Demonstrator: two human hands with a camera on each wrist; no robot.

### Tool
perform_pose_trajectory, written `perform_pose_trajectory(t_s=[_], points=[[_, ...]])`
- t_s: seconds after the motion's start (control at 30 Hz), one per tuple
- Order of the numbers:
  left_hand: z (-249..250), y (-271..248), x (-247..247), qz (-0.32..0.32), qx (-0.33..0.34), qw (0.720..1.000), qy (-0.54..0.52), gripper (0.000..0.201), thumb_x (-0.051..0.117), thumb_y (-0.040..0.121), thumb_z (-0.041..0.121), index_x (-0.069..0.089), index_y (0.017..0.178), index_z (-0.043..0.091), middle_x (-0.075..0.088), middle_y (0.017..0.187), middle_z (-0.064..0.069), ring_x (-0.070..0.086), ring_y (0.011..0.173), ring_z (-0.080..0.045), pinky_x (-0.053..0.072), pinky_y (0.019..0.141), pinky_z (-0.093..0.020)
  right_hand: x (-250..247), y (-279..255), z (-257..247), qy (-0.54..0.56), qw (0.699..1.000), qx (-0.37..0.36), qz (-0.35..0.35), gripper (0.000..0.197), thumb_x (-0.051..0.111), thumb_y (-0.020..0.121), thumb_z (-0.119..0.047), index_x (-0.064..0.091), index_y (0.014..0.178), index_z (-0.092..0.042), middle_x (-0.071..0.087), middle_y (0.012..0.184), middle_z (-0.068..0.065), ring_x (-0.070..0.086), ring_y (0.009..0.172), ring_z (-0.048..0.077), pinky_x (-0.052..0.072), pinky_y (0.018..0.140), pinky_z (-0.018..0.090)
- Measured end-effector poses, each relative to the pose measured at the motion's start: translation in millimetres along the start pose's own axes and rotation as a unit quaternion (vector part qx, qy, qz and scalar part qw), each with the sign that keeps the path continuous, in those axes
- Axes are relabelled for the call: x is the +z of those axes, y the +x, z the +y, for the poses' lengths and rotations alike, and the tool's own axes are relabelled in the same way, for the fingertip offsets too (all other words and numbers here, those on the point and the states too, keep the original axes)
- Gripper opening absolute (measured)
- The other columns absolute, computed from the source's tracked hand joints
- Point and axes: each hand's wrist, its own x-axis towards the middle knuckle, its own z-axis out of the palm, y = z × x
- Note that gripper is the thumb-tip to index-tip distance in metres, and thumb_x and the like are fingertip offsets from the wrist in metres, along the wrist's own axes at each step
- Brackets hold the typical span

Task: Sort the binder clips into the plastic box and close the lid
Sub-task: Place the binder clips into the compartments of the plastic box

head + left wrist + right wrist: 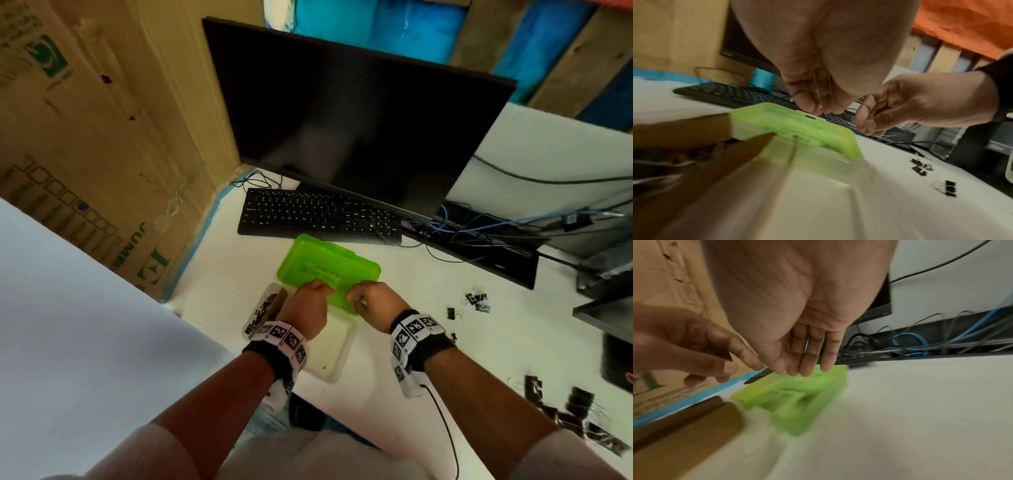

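Fingers of both my hands were loosely curled and gripped nothing that I could make out: my left hand [306, 305] and right hand [371, 301] hovered side by side over the near edge of the green lid [329, 270], at the centre of the head view. Whether any fingertip touched the lid I could not tell; the wrist views were smeared with blur. In the left wrist view something thin and pale seemed to lie between my left fingers [807, 97], but I could not say what.

The plastic box [334, 356], a clear tray, lay open just below my hands, its lid folded back toward the keyboard [318, 214]. Some dark clips already sat in its left compartment [265, 310], behind a brown divider. I judged the sorting far from done: small binder clips [474, 301] lay scattered right of centre, and a bigger heap of large clips [575, 411] sat at lower right. All of those remained to be sorted, and the lid was not yet closed.

On the cardboard carton [102, 137] at upper left I read only "JUM" in green, with a green logo; raised lettering on the lid was illegible.
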Motion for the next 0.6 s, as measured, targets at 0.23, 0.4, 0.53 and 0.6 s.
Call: perform_pose_trajectory(t_s=[0.23,0.4,0.53,0.6], points=[[79,38,63,-0.099,0.077,0.991,-0.044,0.030,0.056,0.086,0.012,0.060,0.114,0.020,0.053,0.124,0.001,0.054,0.113,-0.018,0.043,0.099,-0.030,-43,-74,95,-0.037,0.979,0.181,0.091,0.030,0.052,0.085,-0.007,0.062,0.110,-0.020,0.058,0.117,0.002,0.052,0.113,0.021,0.044,0.095,0.032],[123,56,101,-0.189,0.069,0.979,-0.014,0.058,0.067,0.082,0.021,0.041,0.134,0.023,0.041,0.135,-0.001,0.048,0.123,-0.022,0.039,0.106,-0.036,-58,-111,149,-0.042,0.952,0.285,0.100,0.049,0.053,0.083,-0.003,0.047,0.129,-0.019,0.040,0.137,0.006,0.045,0.121,0.026,0.045,0.099,0.036],[146,73,120,-0.231,0.067,0.971,0.019,0.078,0.071,0.079,0.022,0.025,0.142,0.024,0.031,0.143,-0.002,0.043,0.128,-0.023,0.037,0.109,-0.037,-64,-118,173,-0.058,0.947,0.310,0.068,0.067,0.050,0.081,-0.001,0.028,0.141,-0.022,0.024,0.149,0.007,0.040,0.126,0.031,0.046,0.099,0.043],[153,82,127,-0.238,0.069,0.969,0.010,0.080,0.073,0.078,0.021,0.025,0.142,0.026,0.029,0.142,0.002,0.043,0.128,-0.022,0.041,0.106,-0.040,-66,-116,181,-0.065,0.948,0.307,0.058,0.072,0.049,0.081,0.000,0.023,0.144,-0.024,0.018,0.153,0.005,0.037,0.129,0.030,0.044,0.102,0.043]])
